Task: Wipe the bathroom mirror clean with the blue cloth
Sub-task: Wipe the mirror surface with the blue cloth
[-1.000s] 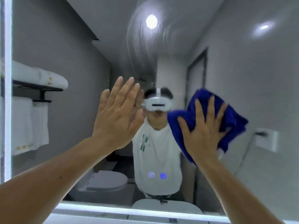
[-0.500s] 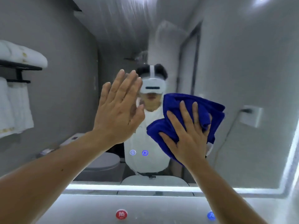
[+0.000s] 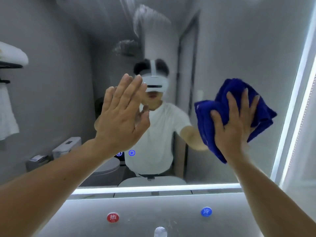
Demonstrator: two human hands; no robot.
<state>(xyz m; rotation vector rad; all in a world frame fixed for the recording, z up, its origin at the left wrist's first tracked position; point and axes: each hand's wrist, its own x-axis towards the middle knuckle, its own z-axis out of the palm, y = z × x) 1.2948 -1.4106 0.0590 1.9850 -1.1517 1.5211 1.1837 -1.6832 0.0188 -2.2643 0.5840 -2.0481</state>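
Note:
The bathroom mirror [image 3: 230, 48] fills most of the view, with a lit strip along its bottom and right edges. Pale smear streaks [image 3: 145, 16] show on the glass near the top middle. My right hand [image 3: 234, 124] presses a bunched blue cloth [image 3: 206, 124] flat against the glass at the right, close to the lit right edge. My left hand [image 3: 121, 115] is held up flat in front of the middle of the mirror, fingers together and holding nothing. Whether the left palm touches the glass I cannot tell.
Below the mirror, a grey wall panel carries a red hot-water button [image 3: 112, 217] and a blue cold-water button [image 3: 206, 211], with a chrome tap top [image 3: 160, 232] at the bottom edge. Two small lit touch icons [image 3: 131, 153] glow on the glass. White towels [image 3: 8, 106] reflect at the left.
My right hand has swept the blue cloth from the middle of the mirror out to the right, toward the lit edge. The view has tilted down. My left hand stays raised.

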